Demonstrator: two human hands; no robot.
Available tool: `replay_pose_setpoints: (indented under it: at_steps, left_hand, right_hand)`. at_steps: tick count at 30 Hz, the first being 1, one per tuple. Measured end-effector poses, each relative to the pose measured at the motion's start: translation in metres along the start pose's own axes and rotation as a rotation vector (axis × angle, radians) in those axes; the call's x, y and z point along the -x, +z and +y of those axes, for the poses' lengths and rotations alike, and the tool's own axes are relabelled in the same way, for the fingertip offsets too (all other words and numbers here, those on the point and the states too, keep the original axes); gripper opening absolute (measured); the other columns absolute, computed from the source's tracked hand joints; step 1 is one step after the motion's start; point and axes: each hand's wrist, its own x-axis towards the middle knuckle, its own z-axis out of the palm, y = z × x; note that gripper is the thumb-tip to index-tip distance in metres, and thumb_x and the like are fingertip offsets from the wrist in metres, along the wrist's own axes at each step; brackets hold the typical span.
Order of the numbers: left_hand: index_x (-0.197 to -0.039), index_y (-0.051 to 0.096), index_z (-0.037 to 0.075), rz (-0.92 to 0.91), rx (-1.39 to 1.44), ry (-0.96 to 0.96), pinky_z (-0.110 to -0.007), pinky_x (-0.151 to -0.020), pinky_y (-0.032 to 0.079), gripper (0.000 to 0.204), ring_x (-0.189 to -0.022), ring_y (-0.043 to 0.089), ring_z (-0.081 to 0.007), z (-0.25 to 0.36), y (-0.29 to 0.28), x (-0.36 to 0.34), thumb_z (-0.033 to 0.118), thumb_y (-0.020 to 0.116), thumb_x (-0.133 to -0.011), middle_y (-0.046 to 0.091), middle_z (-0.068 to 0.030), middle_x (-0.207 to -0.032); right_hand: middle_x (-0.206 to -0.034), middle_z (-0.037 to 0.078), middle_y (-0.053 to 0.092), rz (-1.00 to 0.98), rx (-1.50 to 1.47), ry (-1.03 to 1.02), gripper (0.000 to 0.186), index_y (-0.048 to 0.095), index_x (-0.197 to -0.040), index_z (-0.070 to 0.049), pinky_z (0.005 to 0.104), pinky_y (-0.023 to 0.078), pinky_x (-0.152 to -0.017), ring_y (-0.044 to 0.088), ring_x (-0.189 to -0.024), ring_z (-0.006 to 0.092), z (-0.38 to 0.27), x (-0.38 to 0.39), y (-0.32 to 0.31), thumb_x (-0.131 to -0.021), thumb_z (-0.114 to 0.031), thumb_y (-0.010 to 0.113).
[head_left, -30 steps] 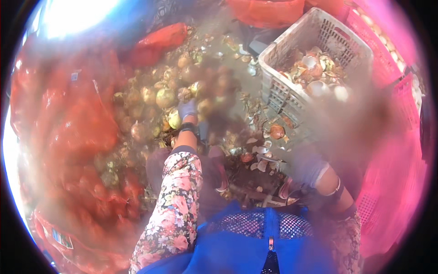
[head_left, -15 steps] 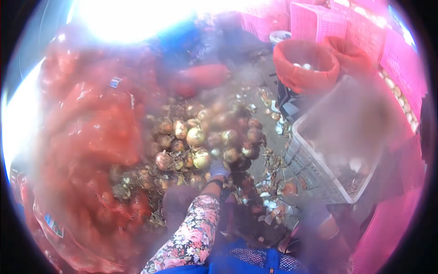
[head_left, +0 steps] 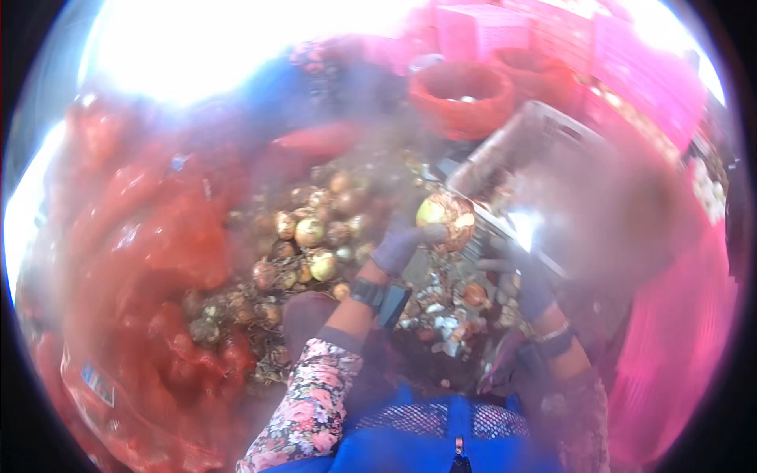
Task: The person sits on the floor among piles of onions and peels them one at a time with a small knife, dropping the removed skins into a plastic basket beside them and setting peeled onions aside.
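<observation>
Gripping a roundish onion in the left hand, forward and left of the right hand, with right grip indeterminable.

No readable text, small label on red sacking (too blurred to read)

Glare floods the upper left (right side blurred).

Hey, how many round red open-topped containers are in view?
2: one red container at the upper middle, and a second red container just behind it, to the right. Glare and blur may hide more.
</observation>
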Motion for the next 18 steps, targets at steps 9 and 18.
replay_pose_setpoints:
  at_steps: [9, 18]
  left_hand:
    - [-0.131, 0.046, 0.003, -0.192, -0.328, 0.157, -0.035, -0.103, 0.04, 0.08, -0.118, 0.05, -0.0199, 0.008, 0.07, 0.033, 0.021, 0.083, -0.063, 0.054, -0.0092, -0.125]
    - [-0.141, 0.033, 0.007, -0.105, -0.072, 0.02, -0.036, -0.101, 0.044, 0.089, -0.122, 0.047, -0.0221, -0.002, 0.107, 0.054, 0.012, 0.081, -0.066, 0.045, -0.0089, -0.135]
  right_hand:
    - [-0.064, 0.003, 0.057, 0.174, -0.359, 0.116, 0.063, 0.056, -0.111, -0.011, 0.0251, 0.032, -0.03, 0.035, -0.034, 0.0076, 0.009, 0.016, 0.017, -0.09, -0.067, 0.036]
    - [-0.069, 0.003, 0.062, 0.339, 0.114, -0.363, 0.049, 0.062, -0.103, -0.006, 0.0236, 0.042, -0.045, 0.052, -0.049, 0.0102, 0.009, 0.024, 0.02, -0.089, -0.052, 0.054]
